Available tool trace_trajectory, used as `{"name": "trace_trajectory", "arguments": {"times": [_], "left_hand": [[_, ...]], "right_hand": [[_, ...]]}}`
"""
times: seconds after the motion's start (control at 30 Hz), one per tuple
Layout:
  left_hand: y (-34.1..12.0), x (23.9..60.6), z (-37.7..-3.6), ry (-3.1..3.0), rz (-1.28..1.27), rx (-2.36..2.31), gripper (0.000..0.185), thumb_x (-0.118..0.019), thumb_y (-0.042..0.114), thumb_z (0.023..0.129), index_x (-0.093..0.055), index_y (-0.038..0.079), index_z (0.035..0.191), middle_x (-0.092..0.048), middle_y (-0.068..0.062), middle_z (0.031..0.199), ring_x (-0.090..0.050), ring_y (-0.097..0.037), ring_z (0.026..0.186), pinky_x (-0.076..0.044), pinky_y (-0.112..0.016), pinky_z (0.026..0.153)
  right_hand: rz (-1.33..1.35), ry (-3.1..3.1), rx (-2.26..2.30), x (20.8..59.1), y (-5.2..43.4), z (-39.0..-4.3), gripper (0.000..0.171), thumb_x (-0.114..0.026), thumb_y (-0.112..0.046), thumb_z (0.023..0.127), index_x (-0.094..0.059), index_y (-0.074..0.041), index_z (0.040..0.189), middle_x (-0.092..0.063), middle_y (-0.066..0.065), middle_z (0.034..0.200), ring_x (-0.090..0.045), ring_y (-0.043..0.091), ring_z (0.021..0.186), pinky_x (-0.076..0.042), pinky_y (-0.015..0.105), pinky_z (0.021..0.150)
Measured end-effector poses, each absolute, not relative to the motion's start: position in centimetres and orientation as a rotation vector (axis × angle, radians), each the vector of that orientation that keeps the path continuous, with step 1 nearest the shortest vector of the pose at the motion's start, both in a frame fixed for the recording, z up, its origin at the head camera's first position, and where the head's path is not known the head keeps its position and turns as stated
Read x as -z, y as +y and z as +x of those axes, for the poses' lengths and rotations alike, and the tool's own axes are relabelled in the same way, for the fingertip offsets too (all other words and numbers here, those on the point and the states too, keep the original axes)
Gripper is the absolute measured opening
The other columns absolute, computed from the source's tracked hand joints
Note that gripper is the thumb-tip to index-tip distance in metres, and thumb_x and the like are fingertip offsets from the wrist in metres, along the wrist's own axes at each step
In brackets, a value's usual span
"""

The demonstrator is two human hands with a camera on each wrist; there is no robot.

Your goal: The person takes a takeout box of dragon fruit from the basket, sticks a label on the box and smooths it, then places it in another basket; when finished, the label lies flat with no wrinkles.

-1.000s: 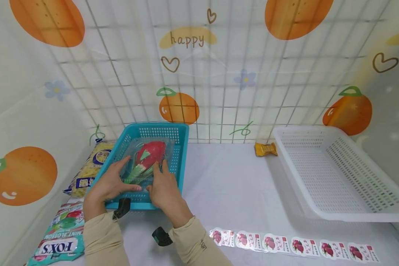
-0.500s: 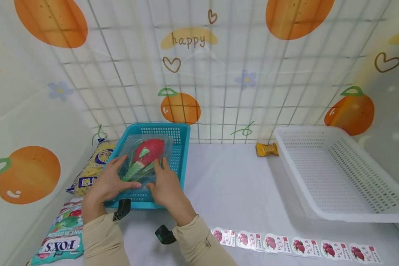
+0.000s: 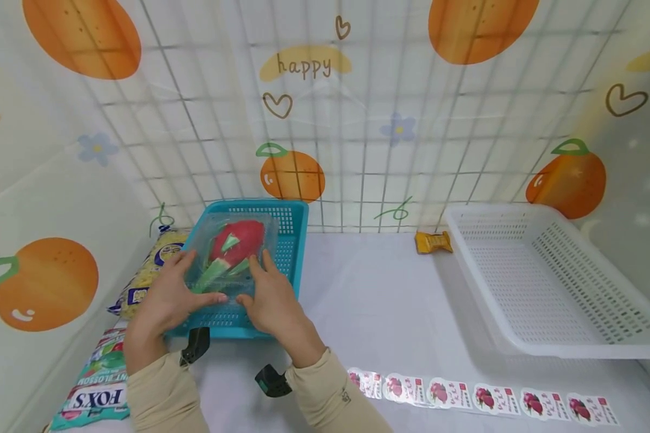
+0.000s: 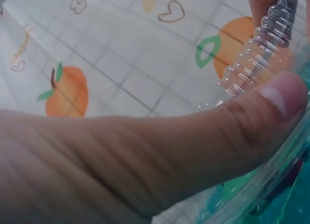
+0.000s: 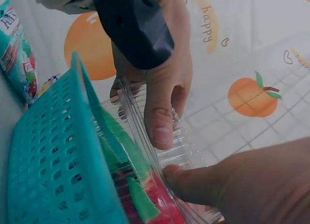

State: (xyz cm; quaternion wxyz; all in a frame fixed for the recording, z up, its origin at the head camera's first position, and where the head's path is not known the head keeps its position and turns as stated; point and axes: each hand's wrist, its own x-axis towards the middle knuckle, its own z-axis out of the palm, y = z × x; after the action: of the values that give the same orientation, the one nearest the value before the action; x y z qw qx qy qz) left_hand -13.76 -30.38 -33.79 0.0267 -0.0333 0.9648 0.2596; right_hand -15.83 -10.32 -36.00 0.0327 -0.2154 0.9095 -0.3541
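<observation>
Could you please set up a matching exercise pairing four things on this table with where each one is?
Things:
1. clear plastic clamshell box with a red dragon fruit
2. white perforated plastic basket
3. small yellow-orange wrapped snack
4. strip of dragon-fruit stickers

Places:
A. along the near edge of the table
B. far right, holding nothing visible
C. by the back wall, left of the white basket
D. gripped by both hands over the blue basket

Pairs: 1-D, 2-B, 3-C, 4-A

Clamshell with dragon fruit lifted higher, tilted up out of basket; both hands raised slightly.
</observation>
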Motion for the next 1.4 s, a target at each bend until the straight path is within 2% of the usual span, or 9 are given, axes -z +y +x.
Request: {"name": "trace_trajectory", "arguments": {"times": [0.23,0.57,0.8,1.1,1.4], "left_hand": [[-29.6,32.7,-12.9,3.030,-0.122,-0.790,0.124,-0.079,0.059,0.081,-0.008,-0.003,0.161,-0.003,-0.036,0.165,-0.015,-0.062,0.146,-0.027,-0.079,0.107],[-28.0,31.4,-12.1,3.122,-0.104,-0.830,0.122,-0.081,0.056,0.082,-0.010,-0.004,0.161,-0.005,-0.034,0.166,-0.017,-0.062,0.145,-0.028,-0.081,0.104],[-26.3,30.8,-11.9,3.131,-0.118,-0.860,0.122,-0.081,0.055,0.081,-0.011,-0.003,0.161,-0.003,-0.031,0.168,-0.011,-0.063,0.148,-0.025,-0.083,0.104],[-24.5,30.2,-12.2,3.116,-0.080,-0.884,0.118,-0.080,0.052,0.084,-0.009,0.000,0.162,-0.003,-0.029,0.169,-0.010,-0.062,0.149,-0.027,-0.082,0.106],[-22.3,29.8,-12.3,3.130,-0.054,-0.915,0.116,-0.081,0.049,0.084,-0.010,0.000,0.162,-0.005,-0.029,0.169,-0.011,-0.066,0.146,-0.027,-0.083,0.103]], "right_hand": [[-0.673,2.767,1.096,34.9,-9.5,-15.5,0.077,-0.072,-0.032,0.095,-0.034,-0.012,0.160,-0.023,0.011,0.170,-0.042,0.036,0.148,-0.049,0.044,0.110],[-0.727,2.754,1.177,33.1,-7.5,-14.8,0.076,-0.071,-0.030,0.096,-0.033,-0.012,0.160,-0.020,0.012,0.171,-0.037,0.037,0.151,-0.049,0.048,0.110],[-0.760,2.749,1.214,32.6,-5.9,-14.8,0.076,-0.071,-0.029,0.096,-0.033,-0.011,0.160,-0.018,0.014,0.171,-0.033,0.035,0.153,-0.048,0.049,0.111],[-0.750,2.770,1.195,32.1,-3.8,-14.8,0.077,-0.070,-0.030,0.097,-0.031,-0.013,0.161,-0.015,0.013,0.172,-0.033,0.036,0.153,-0.046,0.050,0.112],[-0.735,2.798,1.216,31.7,-1.5,-14.3,0.076,-0.071,-0.029,0.096,-0.034,-0.013,0.160,-0.016,0.013,0.171,-0.039,0.038,0.149,-0.049,0.049,0.110]]}}
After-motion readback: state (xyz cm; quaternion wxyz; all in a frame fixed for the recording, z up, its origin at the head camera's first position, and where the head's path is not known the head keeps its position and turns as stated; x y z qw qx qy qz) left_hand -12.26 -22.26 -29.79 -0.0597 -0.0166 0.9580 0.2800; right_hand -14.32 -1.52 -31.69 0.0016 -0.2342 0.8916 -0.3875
